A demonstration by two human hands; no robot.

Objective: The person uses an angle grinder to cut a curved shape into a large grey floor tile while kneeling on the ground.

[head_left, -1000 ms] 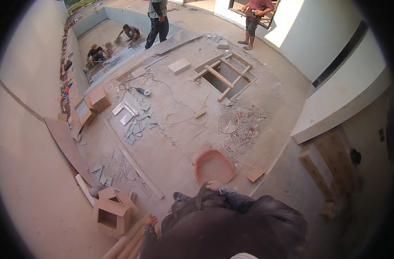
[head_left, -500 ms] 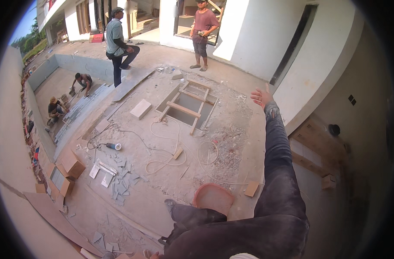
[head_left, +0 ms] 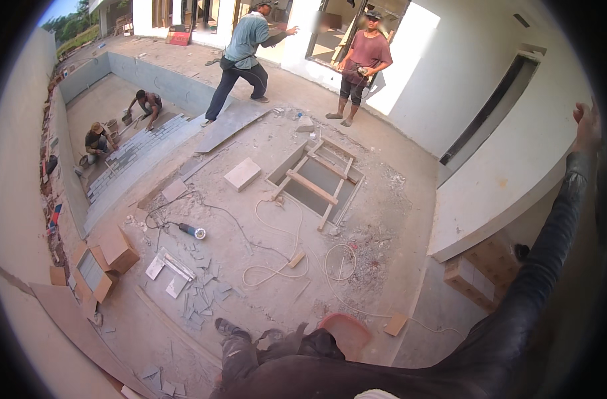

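Observation:
My right arm is stretched out to the right, and my right hand point(head_left: 587, 128) is raised at the right rim of the picture, in front of the pale curved wall point(head_left: 516, 179). Its fingers look partly spread and I see nothing held in them. Whether it touches the wall I cannot tell. My left hand is out of the picture. Below my body's front edge a reddish plastic basin point(head_left: 347, 336) is partly covered by my dark clothing. A cardboard piece point(head_left: 396, 324) lies beside it.
A floor opening holds a wooden frame point(head_left: 311, 186). An angle grinder point(head_left: 192, 231), its cord, a pale hose point(head_left: 257, 267) and broken tile pieces point(head_left: 198, 292) lie around. One person point(head_left: 247, 50) strides and another point(head_left: 365, 63) stands at the back; two crouch in the tiled pool point(head_left: 127, 149).
My right hand has swung outward to the right, toward the rim. The view has shifted, and my left hand's fingertips have left the lower edge. The person in grey-blue has gone from a raised knee to a stride.

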